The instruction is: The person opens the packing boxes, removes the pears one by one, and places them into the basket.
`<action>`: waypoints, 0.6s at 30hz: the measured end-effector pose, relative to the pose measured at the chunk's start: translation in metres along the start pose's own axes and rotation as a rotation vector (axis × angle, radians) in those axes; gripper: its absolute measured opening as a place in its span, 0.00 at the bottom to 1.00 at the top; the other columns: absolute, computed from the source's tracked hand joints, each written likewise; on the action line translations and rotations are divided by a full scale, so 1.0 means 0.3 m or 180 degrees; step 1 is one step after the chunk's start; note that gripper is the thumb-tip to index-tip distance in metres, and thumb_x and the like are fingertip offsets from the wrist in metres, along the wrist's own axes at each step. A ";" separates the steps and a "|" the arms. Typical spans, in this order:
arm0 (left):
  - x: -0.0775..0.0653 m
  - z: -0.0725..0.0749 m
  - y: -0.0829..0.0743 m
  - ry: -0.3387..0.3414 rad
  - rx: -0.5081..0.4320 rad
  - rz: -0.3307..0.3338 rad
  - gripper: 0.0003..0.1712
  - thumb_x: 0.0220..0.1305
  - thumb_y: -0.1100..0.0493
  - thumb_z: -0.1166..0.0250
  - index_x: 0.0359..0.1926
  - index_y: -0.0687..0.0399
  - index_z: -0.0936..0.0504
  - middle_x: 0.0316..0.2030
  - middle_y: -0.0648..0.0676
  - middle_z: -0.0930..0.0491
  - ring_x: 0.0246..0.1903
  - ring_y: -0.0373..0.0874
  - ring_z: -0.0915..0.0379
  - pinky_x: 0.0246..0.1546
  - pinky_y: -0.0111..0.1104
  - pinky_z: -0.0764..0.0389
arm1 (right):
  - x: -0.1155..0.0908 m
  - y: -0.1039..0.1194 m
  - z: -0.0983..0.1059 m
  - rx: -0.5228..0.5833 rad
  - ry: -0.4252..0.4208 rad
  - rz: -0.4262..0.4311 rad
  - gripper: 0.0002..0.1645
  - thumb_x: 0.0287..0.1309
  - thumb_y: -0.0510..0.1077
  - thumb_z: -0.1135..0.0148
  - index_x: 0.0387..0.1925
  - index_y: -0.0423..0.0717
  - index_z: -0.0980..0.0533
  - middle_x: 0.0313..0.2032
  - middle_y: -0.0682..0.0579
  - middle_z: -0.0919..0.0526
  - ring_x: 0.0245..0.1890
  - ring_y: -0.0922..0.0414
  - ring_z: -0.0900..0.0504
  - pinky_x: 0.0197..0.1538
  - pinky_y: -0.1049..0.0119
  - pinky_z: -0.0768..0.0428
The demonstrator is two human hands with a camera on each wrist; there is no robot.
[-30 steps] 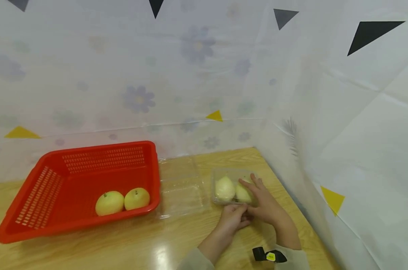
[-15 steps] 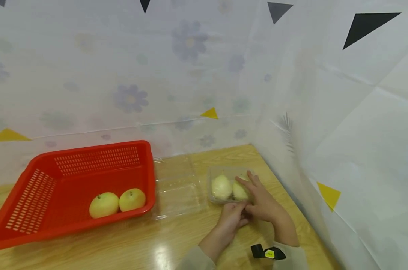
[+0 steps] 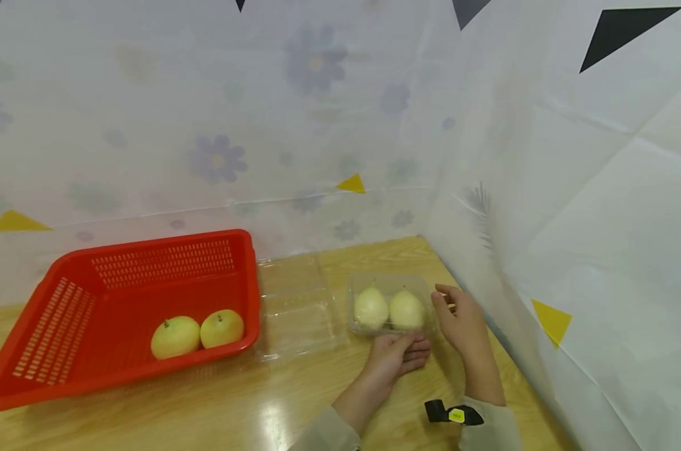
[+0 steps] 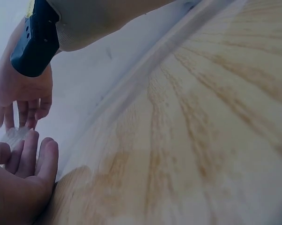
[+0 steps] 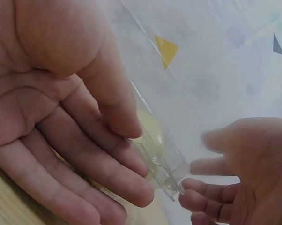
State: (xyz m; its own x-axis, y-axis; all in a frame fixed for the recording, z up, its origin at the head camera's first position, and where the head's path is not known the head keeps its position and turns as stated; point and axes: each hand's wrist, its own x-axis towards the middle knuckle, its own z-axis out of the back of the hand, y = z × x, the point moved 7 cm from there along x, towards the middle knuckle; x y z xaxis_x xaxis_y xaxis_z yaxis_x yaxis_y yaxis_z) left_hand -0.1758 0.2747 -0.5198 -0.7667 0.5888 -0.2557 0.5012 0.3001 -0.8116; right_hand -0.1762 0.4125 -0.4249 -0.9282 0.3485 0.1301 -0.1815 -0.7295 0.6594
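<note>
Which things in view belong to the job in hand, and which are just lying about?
Part of the job:
clear box
two yellow fruits inside it
left hand, at its front edge
right hand, beside it
probably, though untouched: red basket, its two fruits, second clear container

Just there:
flowered backdrop
yellow triangles
black triangle

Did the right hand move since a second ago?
Yes. The right hand moved right, toward the right edge of the table. It was over a pear; now it's beside the box.
</note>
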 end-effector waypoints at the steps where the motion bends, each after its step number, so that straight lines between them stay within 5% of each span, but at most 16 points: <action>1: 0.000 0.000 0.000 0.0019 0.0008 -0.0005 0.21 0.74 0.55 0.44 0.52 0.70 0.18 0.48 0.66 0.16 0.48 0.55 0.16 0.47 0.39 0.15 | 0.001 -0.004 -0.004 -0.0033 0.0031 -0.0058 0.33 0.74 0.60 0.54 0.65 0.40 0.29 0.51 0.36 0.18 0.48 0.41 0.20 0.50 0.44 0.21; 9: 0.002 0.000 0.002 0.0070 -0.0017 0.0039 0.19 0.75 0.56 0.45 0.50 0.69 0.17 0.47 0.65 0.15 0.46 0.51 0.16 0.48 0.39 0.16 | 0.000 -0.040 -0.038 -0.0163 0.0192 -0.0498 0.41 0.68 0.70 0.50 0.62 0.39 0.27 0.46 0.38 0.17 0.44 0.44 0.18 0.42 0.52 0.19; 18: 0.009 0.008 0.002 0.0029 -0.0148 0.0169 0.18 0.73 0.56 0.42 0.49 0.69 0.17 0.45 0.64 0.14 0.45 0.50 0.15 0.46 0.38 0.15 | 0.001 -0.075 -0.071 -0.0092 0.0187 -0.0767 0.44 0.63 0.74 0.50 0.50 0.36 0.22 0.47 0.38 0.17 0.45 0.44 0.20 0.46 0.51 0.21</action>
State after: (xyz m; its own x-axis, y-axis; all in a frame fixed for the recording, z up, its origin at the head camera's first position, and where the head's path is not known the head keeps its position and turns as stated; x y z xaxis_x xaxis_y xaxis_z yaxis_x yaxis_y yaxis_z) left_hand -0.1785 0.2747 -0.5221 -0.7351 0.6115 -0.2927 0.5591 0.3027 -0.7718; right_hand -0.1792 0.4164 -0.4554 -0.8741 0.4804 -0.0721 -0.4084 -0.6463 0.6445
